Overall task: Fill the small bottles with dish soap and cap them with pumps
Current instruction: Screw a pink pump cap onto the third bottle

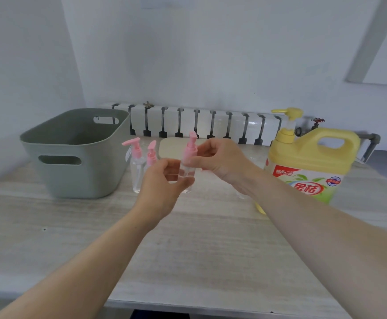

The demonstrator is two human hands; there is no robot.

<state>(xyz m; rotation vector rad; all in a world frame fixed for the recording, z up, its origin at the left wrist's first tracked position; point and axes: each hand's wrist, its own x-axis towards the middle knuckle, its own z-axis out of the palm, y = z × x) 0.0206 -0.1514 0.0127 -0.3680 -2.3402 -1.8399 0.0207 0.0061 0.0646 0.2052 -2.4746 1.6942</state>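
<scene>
Pink plastic tops all three small bottles on the table point(188, 249). The held bottle point(188, 172) is clear and upright, at the middle of the table between both hands. I cannot tell whether its base touches the tabletop or hangs just above it, nor how much soap is inside.

The left hand point(162, 183) wraps the lower body from the left, with the fingers curled behind it and the thumb across the front. The right hand point(220, 162) reaches in from the right and pinches the pump point(191, 146) at its collar between thumb and fingertips. Its other fingers are loosely curled. The pump sits in the neck, its head standing above the fingers.

Just left of the left hand stand two more bottles. The far-left bottle point(137, 178) is clear and upright, with its nozzle pointing left. The middle bottle point(151, 157) is mostly hidden behind the left hand, so little more than its pink top shows.

Further left, a grey-green basket point(84, 180) with handle cut-outs stands on the table. On the right, the yellow jug point(310, 157) of dish soap stands upright with its own yellow pump, partly behind the right forearm.

Behind the hands a pale beige slab point(171, 146) lies flat near the table's back edge. A white radiator point(211, 125) runs along the wall.
</scene>
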